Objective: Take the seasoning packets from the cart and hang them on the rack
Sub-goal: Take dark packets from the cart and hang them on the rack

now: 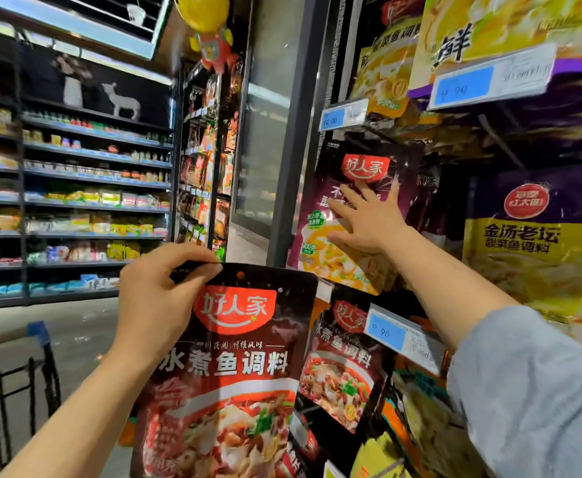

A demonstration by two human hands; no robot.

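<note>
While left hand fingers pinch packet top, right hand flat on hung packet.

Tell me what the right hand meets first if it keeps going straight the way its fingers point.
The right hand already lies flat, fingers spread, on the purple packet hanging on the rack. Going on up-left along its face, it would probably reach the packet's red logo first.
</note>
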